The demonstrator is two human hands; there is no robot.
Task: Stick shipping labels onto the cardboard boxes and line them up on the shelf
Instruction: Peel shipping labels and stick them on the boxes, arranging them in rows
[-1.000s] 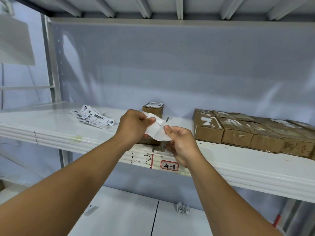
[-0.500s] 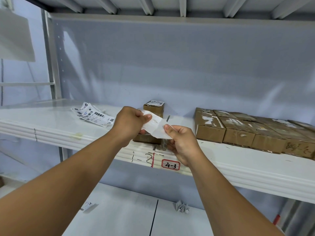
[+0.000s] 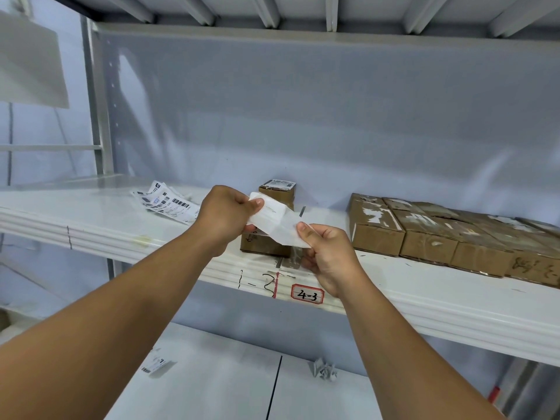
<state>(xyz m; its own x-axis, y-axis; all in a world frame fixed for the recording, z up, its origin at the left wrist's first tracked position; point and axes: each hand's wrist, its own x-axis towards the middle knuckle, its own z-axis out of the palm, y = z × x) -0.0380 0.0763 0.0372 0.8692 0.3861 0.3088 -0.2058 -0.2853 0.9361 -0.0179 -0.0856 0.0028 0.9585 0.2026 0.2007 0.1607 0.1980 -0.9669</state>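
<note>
Both my hands hold one white label sheet (image 3: 276, 220) above the shelf's front edge. My left hand (image 3: 226, 214) pinches its upper left end; my right hand (image 3: 325, 253) pinches its lower right corner. Just behind the sheet a cardboard box (image 3: 263, 247) sits on the white shelf (image 3: 97, 219), partly hidden by my hands. A smaller box (image 3: 277, 190) with a printed label on top stands further back. A row of several brown boxes (image 3: 430, 234) lies along the shelf to the right.
A loose pile of printed shipping labels (image 3: 166, 202) lies on the shelf at left. The shelf edge carries a red-framed tag reading 4-3 (image 3: 307, 295). On the lower shelf lie a crumpled paper (image 3: 323, 369) and a stray label (image 3: 156, 363).
My hands have drawn slightly apart, stretching the sheet out longer between them. Boxes and label pile have not moved.
</note>
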